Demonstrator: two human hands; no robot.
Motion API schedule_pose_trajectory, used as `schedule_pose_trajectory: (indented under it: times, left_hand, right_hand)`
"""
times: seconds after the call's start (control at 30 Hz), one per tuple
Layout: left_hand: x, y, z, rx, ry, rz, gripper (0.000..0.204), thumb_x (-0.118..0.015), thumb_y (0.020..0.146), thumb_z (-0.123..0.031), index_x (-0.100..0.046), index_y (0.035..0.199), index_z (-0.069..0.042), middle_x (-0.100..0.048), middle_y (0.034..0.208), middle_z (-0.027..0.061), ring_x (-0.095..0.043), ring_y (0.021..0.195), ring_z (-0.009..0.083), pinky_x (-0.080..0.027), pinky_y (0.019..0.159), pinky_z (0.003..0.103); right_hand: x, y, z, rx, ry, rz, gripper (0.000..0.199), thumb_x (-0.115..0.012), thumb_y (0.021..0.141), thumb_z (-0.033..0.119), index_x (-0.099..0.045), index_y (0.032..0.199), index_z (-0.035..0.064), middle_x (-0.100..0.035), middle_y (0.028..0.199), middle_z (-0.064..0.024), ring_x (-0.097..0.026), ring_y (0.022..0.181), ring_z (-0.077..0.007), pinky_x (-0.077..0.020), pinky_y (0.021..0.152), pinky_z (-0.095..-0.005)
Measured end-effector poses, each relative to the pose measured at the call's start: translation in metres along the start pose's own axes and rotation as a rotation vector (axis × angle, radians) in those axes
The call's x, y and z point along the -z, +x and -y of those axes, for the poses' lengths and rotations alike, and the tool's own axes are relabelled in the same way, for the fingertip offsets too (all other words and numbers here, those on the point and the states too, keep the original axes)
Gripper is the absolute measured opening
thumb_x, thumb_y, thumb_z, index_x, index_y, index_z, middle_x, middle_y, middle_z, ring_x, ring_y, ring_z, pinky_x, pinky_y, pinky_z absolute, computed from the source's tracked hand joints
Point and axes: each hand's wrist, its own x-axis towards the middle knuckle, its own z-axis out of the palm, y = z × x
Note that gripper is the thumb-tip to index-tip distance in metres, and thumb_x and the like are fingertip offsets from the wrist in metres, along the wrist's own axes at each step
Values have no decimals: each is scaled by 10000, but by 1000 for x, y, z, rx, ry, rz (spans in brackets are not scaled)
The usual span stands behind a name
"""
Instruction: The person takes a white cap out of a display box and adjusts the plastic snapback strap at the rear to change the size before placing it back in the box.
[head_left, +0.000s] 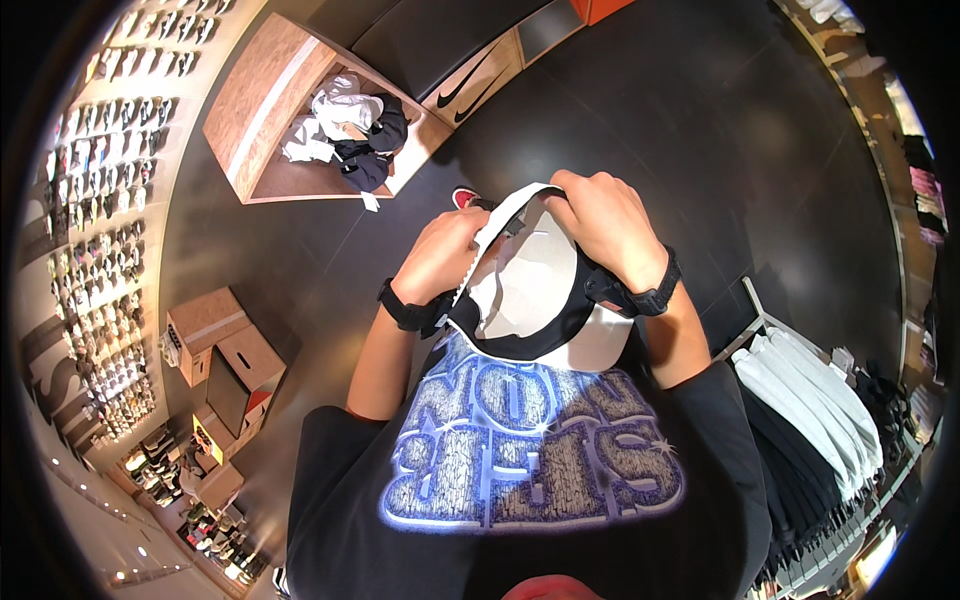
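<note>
Fingers [568, 182] on cap's [540, 280] far edge

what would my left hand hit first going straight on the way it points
The cap, whose edge the left hand holds. Beyond it, the line seems to cross floor, though depth is unclear.

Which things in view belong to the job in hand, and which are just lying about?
Job in hand:
pale cap, its inside showing
left hand and right hand, both holding its edge

Lying about:
open wooden box
white and dark fabric items inside it
hanging garments
shoes on wall shelves
</note>
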Motion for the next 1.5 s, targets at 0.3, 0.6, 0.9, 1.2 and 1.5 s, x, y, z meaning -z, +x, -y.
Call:
schedule_pose_trajectory:
  times: [0.3,0.6,0.9,1.2,1.5]
  left_hand:
    - [28,-24,-22,-113,390,-660,114,-637,801,-89,-683,902,-68,-626,820,112,-605,818,298,-481,695,387]
    - [27,-38,-48,-507,265,-649,210,-680,700,18,-667,903,-35,-638,737,98,-640,639,260,-498,566,328]
    - [7,-40,-55,-494,254,-567,241,-714,702,-32,-644,932,-46,-616,833,70,-586,791,246,-493,712,349]
    - [-24,-29,-61,-327,-201,-575,225,-637,804,-75,-616,1021,-16,-647,953,106,-612,894,259,-454,801,344]
    - [-31,9,-35,0,-1813,-332,488,-473,982,-301,-398,1370,-14,-505,1345,72,-467,1254,208,-387,998,372]
  right_hand:
    - [6,-4,-6,-33,-21,-81,128,-616,844,163,-612,868,38,-620,698,-194,-610,688,-402,-487,617,-458]
    - [-4,-2,1,203,304,-438,131,-648,767,-5,-558,860,15,-643,918,-122,-643,779,-295,-502,670,-321]
    - [-12,7,-7,270,437,-678,231,-695,808,27,-517,954,5,-665,1036,-167,-671,924,-253,-518,797,-313]
    - [-15,17,-9,300,484,-878,329,-695,828,57,-429,1020,23,-620,1166,-214,-641,1015,-300,-498,886,-359]
    - [-24,7,-5,451,615,-912,285,-605,906,80,-374,1069,47,-505,1282,-293,-546,1174,-344,-434,982,-398]
